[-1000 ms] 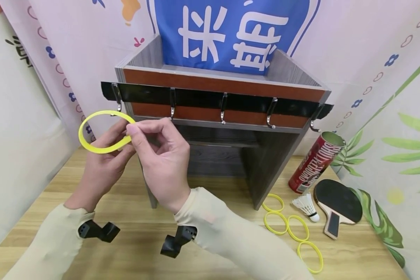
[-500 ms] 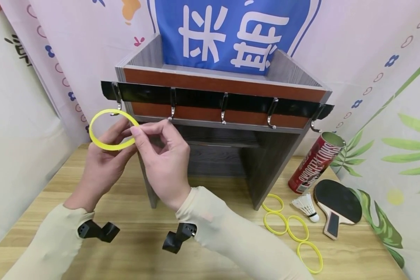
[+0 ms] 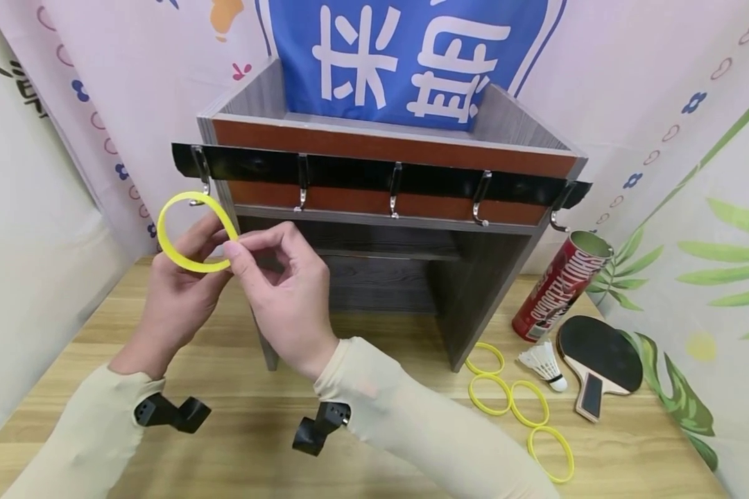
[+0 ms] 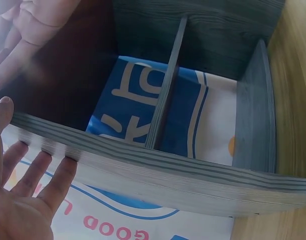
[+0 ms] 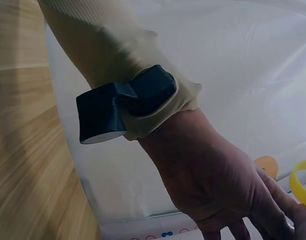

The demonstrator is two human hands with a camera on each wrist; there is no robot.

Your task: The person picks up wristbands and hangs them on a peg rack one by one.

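Note:
My right hand (image 3: pixel 293 301) pinches a thin yellow ring (image 3: pixel 165 241) between thumb and forefinger at its right side. In the head view the ring overlaps the tip of the leftmost metal hook (image 3: pixel 202 163) on a black hook rail (image 3: pixel 349 177). Just behind the ring, my left hand (image 3: pixel 177 298) is partly covered by it. The left wrist view shows that hand (image 4: pixel 30 200) with its fingers extended and spread, fingertips at the outer face of the grey side panel (image 4: pixel 143 155). Fingers of the right hand (image 4: pixel 35 25) enter at that view's upper left.
The rail runs across the front of a grey wooden shelf unit (image 3: pixel 483 298). Several yellow rings (image 3: pixel 488 412) lie on the table (image 3: pixel 225 443) at right, near a shuttlecock (image 3: pixel 541 362), a red tube (image 3: pixel 558 287) and a table tennis bat (image 3: pixel 602 353).
The pinched ring first shifts right, then turns to look rounder, staying in front of the leftmost hook. Both hands keep nearly the same place. The head view has moved slightly.

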